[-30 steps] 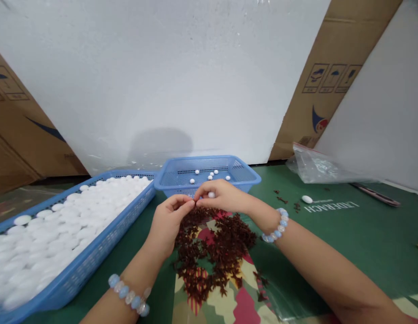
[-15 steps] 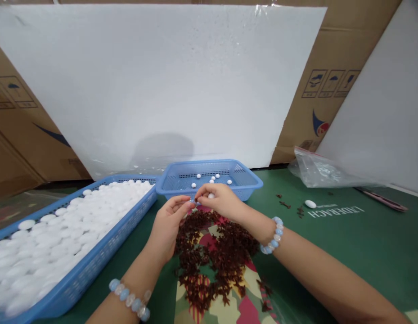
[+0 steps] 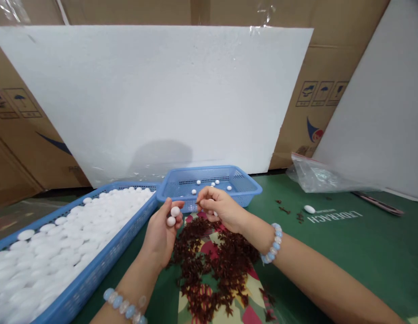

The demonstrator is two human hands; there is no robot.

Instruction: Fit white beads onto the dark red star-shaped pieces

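Observation:
My left hand [image 3: 159,231] is turned palm up and holds two small white oval beads [image 3: 173,216] at its fingertips. Close to its right, my right hand [image 3: 218,210] pinches a tiny dark piece between thumb and fingers, with a white bead tucked under the palm. Both hands hover just above a heap of dark red star-shaped pieces [image 3: 215,261] lying on a patterned sheet. Just behind the hands stands a small blue basket [image 3: 249,188] holding several white beads.
A large blue tray [image 3: 104,265] full of white oval beads fills the left side. On the green mat at the right lie a single white bead [image 3: 309,209], a few dark scraps and a clear plastic bag [image 3: 316,176]. White foam boards and cardboard boxes stand behind.
My left hand has drawn away from my right and turned palm up, showing two white beads. The camera view has tilted upward a little.

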